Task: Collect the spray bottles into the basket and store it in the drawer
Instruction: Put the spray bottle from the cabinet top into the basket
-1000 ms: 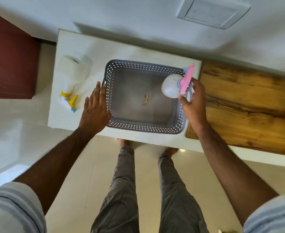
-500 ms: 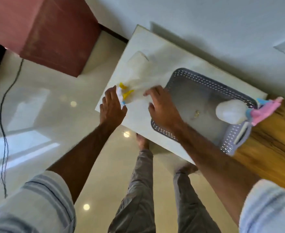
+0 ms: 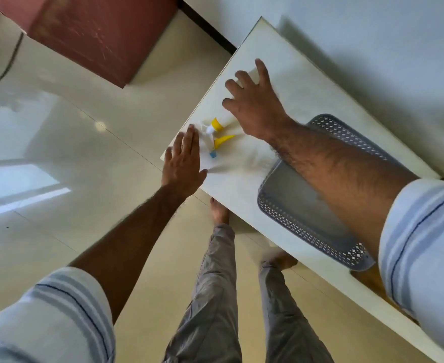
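My right hand [image 3: 254,106] lies spread over the body of the white spray bottle [image 3: 224,121], which rests on its side on the white surface [image 3: 307,90]. My fingers [image 3: 262,72] are splayed across the far part of the bottle and not curled shut, so I am covering it more than gripping it; whether my palm presses on it I cannot tell. The bottle's yellow collar, yellow trigger and small blue nozzle tip stick out from under my wrist, pointing toward the near left corner of the surface.

My left hand [image 3: 183,161] is flat and open at that near left corner, fingers together and straight, its fingertips just beside the bottle's spray head. It holds nothing. Whether it actually touches the head I cannot tell.

The grey basket [image 3: 294,218], with its perforated walls, sits on the same surface to the right of the bottle, near the front edge. My right forearm crosses above it and hides much of its inside and its far right end, so I cannot tell what lies in there.

Beyond the left end of the surface stands a dark red cabinet [image 3: 97,30] on the pale tiled floor [image 3: 58,140]. A white wall [image 3: 372,30] runs behind the surface. Below, my grey trousers [image 3: 215,297] and bare feet show on the floor.
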A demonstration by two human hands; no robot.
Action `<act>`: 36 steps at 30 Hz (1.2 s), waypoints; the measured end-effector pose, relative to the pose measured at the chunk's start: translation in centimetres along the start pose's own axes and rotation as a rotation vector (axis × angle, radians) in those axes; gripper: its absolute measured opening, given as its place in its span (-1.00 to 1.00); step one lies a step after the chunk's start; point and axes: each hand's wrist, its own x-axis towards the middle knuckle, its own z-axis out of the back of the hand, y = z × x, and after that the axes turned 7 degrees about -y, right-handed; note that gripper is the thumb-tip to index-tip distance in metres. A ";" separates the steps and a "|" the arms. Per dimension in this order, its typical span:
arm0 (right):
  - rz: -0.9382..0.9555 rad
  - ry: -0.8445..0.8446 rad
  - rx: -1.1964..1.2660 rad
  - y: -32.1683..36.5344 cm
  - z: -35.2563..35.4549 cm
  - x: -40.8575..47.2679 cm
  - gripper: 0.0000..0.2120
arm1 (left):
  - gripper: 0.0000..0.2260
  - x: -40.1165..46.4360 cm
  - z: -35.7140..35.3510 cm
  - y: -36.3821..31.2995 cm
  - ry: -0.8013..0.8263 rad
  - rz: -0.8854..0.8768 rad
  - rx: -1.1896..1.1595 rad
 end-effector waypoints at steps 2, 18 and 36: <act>-0.047 -0.014 0.050 -0.5 0.0 -0.1 -0.64 | -0.13 0.0 0.4 -0.2 -0.024 0.025 -0.040; -1.459 -0.857 1.907 1.5 6.3 -18.9 -0.52 | -0.18 -1.0 8.0 -15.8 -0.124 -0.321 -0.956; -1.189 -0.671 1.449 -2.0 -4.7 -29.4 -0.61 | -0.22 2.3 3.4 -19.4 0.017 -0.333 -0.213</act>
